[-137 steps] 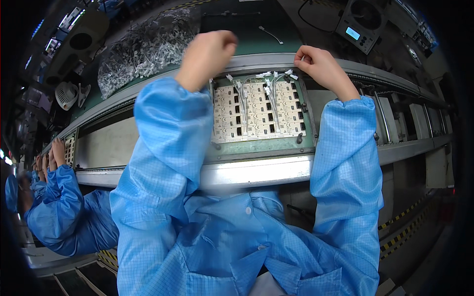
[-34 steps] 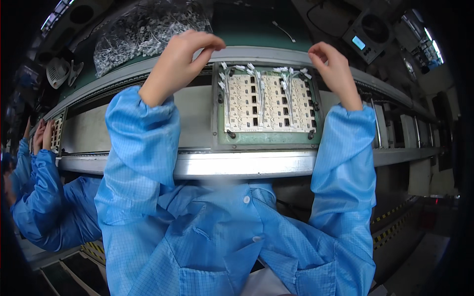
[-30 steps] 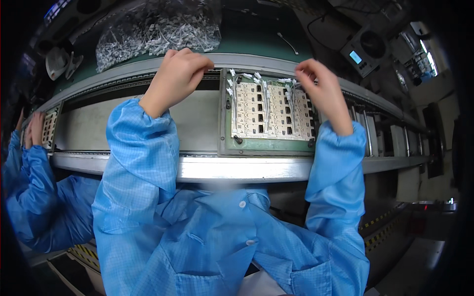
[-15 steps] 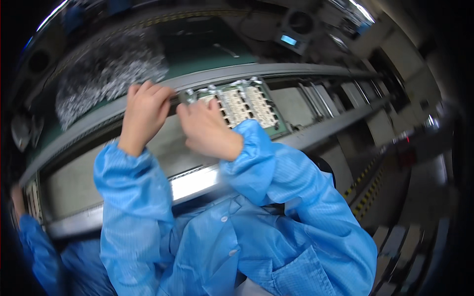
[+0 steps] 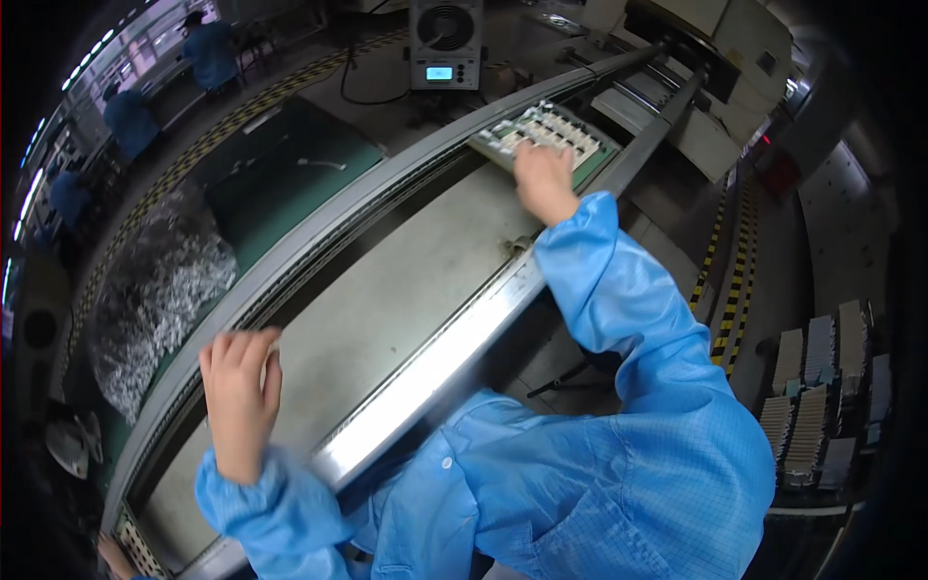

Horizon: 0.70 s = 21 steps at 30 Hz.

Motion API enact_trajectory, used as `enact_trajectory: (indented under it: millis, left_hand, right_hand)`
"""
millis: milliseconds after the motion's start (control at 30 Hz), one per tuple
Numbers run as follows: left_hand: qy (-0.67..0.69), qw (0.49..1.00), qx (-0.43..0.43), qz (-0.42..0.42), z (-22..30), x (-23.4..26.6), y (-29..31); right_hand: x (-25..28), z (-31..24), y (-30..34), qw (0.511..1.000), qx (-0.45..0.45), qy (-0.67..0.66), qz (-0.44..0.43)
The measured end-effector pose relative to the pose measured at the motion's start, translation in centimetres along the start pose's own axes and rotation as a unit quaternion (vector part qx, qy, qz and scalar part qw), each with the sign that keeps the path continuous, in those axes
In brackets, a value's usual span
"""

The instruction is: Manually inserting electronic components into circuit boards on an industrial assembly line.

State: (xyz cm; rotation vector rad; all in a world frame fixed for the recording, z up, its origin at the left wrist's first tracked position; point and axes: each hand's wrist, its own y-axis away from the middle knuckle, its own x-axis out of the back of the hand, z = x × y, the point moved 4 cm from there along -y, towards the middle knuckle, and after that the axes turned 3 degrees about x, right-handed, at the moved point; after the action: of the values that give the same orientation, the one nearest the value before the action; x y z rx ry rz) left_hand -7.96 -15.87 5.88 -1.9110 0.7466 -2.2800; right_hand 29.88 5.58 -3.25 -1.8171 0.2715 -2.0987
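A green circuit board with rows of white parts sits between the conveyor's two metal rails at the upper right. My right hand is on its near edge, fingers curled down against it; the fingertips are partly hidden. Further left, my left hand hovers by the far rail and holds nothing. Its fingers are stretched out and the thumb stands apart. Close by lies a clear plastic bag full of small silvery pieces.
Between the rails runs a grey conveyor surface. Another person's hand is beside a second board at lower left. Beyond the far rail are a green mat and a fan unit. A machine stands at the conveyor's far end.
My right hand and the board have moved right and away along the rails. My left hand has parted from the board and now is far to its left. The view has turned.
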Motion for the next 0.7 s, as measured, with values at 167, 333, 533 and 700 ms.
enact_trajectory:
  millis: [167,333,533,700]
  left_hand:
    - [-0.092,0.996,-0.001,-0.010,2.6,-1.3,1.3]
    - [-0.037,0.987,0.139,0.068,7.8,-8.6,7.4]
    - [-0.222,0.947,0.052,0.225,8.1,-18.2,7.0]
    - [-0.278,0.921,0.192,0.193,8.4,-16.3,3.2]
  right_hand:
    - [-8.7,14.7,-7.0,0.982,-0.106,0.152,0.044]
    - [-18.1,23.5,-17.3,0.962,-0.152,0.228,0.007]
    - [-24.4,36.0,-22.8,0.925,-0.230,0.291,-0.079]
    - [-27.9,42.1,-25.8,0.893,-0.305,0.285,-0.168]
